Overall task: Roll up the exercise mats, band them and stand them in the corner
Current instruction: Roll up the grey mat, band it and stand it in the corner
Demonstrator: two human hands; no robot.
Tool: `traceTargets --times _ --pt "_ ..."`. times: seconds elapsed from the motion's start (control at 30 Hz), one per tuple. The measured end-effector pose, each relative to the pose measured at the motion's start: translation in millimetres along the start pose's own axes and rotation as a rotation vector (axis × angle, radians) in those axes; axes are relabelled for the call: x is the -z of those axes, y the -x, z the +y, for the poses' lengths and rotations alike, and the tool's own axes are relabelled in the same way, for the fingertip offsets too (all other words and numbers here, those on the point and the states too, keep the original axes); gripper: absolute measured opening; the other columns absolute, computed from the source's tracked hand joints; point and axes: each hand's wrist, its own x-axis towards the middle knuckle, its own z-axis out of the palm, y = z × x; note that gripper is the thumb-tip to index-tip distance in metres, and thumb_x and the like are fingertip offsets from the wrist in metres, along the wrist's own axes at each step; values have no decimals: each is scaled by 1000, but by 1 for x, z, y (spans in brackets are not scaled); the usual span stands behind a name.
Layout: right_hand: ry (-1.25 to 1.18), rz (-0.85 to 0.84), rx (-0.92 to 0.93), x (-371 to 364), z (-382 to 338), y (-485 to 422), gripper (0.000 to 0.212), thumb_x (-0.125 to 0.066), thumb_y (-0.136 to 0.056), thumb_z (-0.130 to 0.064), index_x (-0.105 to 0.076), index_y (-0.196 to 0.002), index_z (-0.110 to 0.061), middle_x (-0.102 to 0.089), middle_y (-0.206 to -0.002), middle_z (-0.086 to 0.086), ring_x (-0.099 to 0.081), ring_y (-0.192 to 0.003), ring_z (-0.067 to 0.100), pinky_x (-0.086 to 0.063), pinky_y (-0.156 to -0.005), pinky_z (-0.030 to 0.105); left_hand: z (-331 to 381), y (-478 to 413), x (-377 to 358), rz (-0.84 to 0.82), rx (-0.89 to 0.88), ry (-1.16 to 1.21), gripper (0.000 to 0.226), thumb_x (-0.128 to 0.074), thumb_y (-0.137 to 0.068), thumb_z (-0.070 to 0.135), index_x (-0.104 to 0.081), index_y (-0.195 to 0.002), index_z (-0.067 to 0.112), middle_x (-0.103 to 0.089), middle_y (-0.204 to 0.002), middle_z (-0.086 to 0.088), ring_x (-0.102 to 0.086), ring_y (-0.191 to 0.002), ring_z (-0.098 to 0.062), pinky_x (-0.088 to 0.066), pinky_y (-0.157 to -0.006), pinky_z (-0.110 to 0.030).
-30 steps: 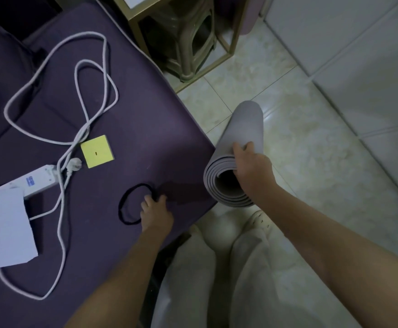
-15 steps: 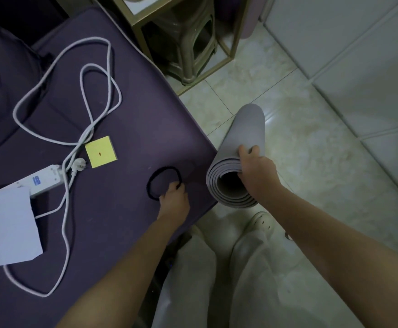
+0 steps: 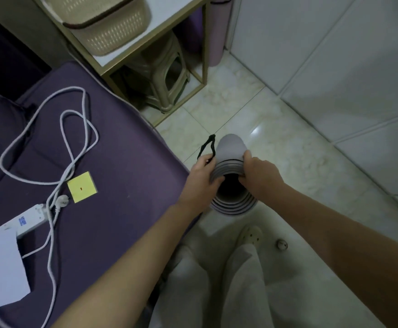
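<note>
The rolled mat point(image 3: 231, 149) is being held on end over the tiled floor point(image 3: 299, 162) near centre, spiral end up. The left hand point(image 3: 202, 177) is clasping its rim at 9 o'clock and pinching the black band point(image 3: 207, 145) — the loop is sticking up beside the roll. The right hand point(image 3: 261, 177) is curling over the rim at 3 o'clock. Toward 8 o'clock a white power strip point(image 3: 31, 217) is lying on the purple cushion point(image 3: 127, 162) — its blue label is too small to read.

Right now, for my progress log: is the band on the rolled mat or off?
Off. The black band is pinched in the left hand beside the rolled mat, not around it.
</note>
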Motion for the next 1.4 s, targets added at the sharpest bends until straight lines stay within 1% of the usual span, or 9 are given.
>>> traceTargets --times 0.17,0.3,0.43,0.57,0.67,0.8,0.97,1.23,1.4 --pt "-17 -25 72 16 38 5 46 -51 -93 -27 -32 -128 -3 -63 -101 11 -62 -83 29 -37 -62 29 30 -32 -23 -78 -51 -126 55 -65 -80 12 -50 -133 11 -43 -136 -5 -45 -122 -25 -41 -99 -44" --pt "-125 -7 45 25 68 5 49 -53 -90 -34 -34 -126 -6 -62 -92 8 -62 -80 28 -37 -61 28 58 -52 -40 -55 -88 -155 48 -60 -79 2 -55 -127 4 -51 -132 -9 -47 -121 -24 -34 -98 -27" --pt "-280 -141 61 34 109 -3 63 -42 -92 -57 -31 -136 -14 -66 -108 8 -63 -97 28 -44 -77 32 70 -71 -43 -71 -136 -167 47 -64 -71 -3 -61 -118 0 -58 -124 -13 -51 -116 -28 -29 -95 -16" --pt "-464 -11 80 44 139 -14 50 -33 -102 -30 -18 -148 -20 -51 -139 6 -57 -112 28 -42 -91 34 80 -88 -47 -134 -195 -214 40 -65 -68 -3 -65 -108 4 -64 -109 -7 -55 -100 -27 -31 -85 -16" --pt "-437 135 218 54 151 -26 68 -40 -90 2 -23 -149 -27 -25 -156 -1 -41 -131 24 -41 -100 38 92 -102 -55 -174 -198 -244 45 -65 -68 -4 -65 -111 4 -64 -111 -7 -55 -103 -29 -30 -86 -15" --pt "-118 47 326 54 166 -53 39 -45 -96 -9 -47 -135 -14 -22 -156 5 -21 -143 23 -21 -112 31 108 -116 -56 -195 -239 -282 43 -67 -67 -6 -67 -109 1 -66 -111 -13 -57 -102 -29 -26 -83 -10" --pt "-550 60 276 56 172 -54 9 -46 -96 -12 -53 -97 -6 -52 -103 10 -47 -90 21 -34 -77 29 103 -132 -48 -234 -268 -274 42 -67 -67 -2 -66 -108 6 -65 -106 -6 -56 -94 -22 -31 -83 -18" --pt "-736 -57 135 45 171 -55 22 -41 -100 -25 -56 -101 -9 -56 -83 2 -53 -79 18 -39 -73 28 106 -137 -54 -394 -303 -270 46 -66 -73 1 -61 -117 13 -57 -111 1 -45 -101 -18 -27 -86 -19" --pt "-1099 -111 -95 41 184 -44 25 -35 -98 -6 -58 -88 -6 -55 -65 8 -46 -33 7 -45 -37 21 100 -144 -45 -332 -145 -177 61 -63 -77 -2 -44 -129 21 -44 -106 15 -43 -106 -17 -37 -96 -32"
